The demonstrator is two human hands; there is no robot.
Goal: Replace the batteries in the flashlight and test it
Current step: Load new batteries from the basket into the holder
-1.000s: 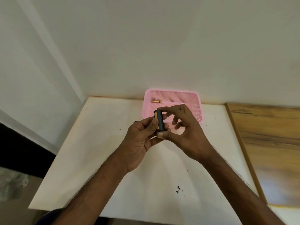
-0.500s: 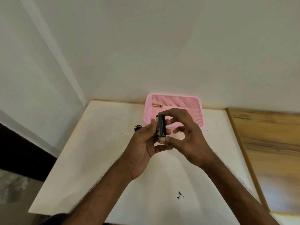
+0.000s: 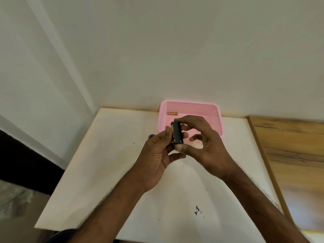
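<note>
Right grip (image 3: pixel 208 148) still pinching upright black holder (image 3: pixel 178 133) end to end, left grip (image 3: pixel 156 158) thumb pressing gold battery (image 3: pixel 172 133) into its side, little changed since before, pink basket (image 3: pixel 217 123) behind.

A white table (image 3: pixel 105 163) meets the wall. A pink mesh basket (image 3: pixel 216 123) sits at its far edge. A small black object (image 3: pixel 151 136) lies left of the basket. Dark scuff marks (image 3: pixel 197 210) dot the near side.

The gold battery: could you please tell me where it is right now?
In the head view the gold battery lies inside the pink basket, near its far left corner, just beyond the right hand.
</note>
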